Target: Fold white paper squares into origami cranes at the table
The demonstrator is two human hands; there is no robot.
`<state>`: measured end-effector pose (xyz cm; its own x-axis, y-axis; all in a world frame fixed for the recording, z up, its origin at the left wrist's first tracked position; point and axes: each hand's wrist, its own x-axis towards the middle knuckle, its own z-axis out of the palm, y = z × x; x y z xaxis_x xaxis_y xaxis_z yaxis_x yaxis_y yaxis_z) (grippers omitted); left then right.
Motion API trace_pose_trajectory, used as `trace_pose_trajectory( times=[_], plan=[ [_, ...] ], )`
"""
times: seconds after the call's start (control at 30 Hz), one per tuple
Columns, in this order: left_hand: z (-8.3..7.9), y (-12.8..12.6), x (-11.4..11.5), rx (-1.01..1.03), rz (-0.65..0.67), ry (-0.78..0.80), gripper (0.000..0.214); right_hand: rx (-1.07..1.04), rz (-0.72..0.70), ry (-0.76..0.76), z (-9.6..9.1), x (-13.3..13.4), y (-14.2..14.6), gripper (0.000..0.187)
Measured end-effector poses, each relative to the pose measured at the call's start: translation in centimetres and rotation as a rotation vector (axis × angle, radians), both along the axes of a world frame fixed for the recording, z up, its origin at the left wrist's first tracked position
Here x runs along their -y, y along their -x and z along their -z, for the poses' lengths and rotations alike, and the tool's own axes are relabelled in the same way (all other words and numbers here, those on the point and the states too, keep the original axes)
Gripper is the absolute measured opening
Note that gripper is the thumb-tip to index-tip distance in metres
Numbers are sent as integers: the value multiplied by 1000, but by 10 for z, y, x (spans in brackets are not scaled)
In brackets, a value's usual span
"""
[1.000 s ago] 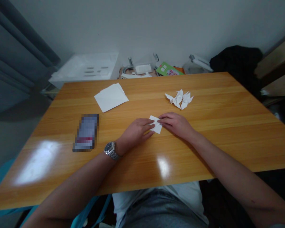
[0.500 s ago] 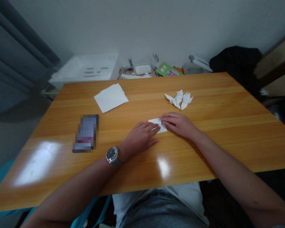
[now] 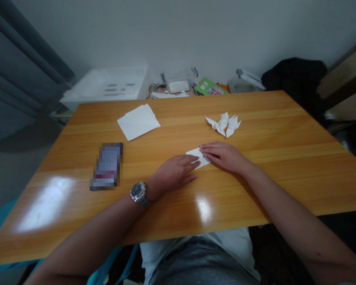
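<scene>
L hand (image 3: 175,171) w/ fingers slightly spread on paper (image 3: 202,160) atop bench (image 3: 172,136), R hand (image 3: 225,155) at its R edge, grip unclear.

A small paper (image 3: 203,160) is being held down by left hand (image 3: 175,171) and right hand (image 3: 225,155), folded figures (image 3: 223,124) lying beyond the latter.
</scene>
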<state>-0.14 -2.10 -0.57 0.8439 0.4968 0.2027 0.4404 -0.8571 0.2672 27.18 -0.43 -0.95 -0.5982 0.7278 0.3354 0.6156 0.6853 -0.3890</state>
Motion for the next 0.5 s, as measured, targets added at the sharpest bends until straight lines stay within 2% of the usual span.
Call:
trace_pose_trajectory(
  times=[0.5],
  plan=[
    [-1, -4, 1, -7, 35, 24, 51, -63, 52, 50, 4, 0, 4, 27]
  ],
)
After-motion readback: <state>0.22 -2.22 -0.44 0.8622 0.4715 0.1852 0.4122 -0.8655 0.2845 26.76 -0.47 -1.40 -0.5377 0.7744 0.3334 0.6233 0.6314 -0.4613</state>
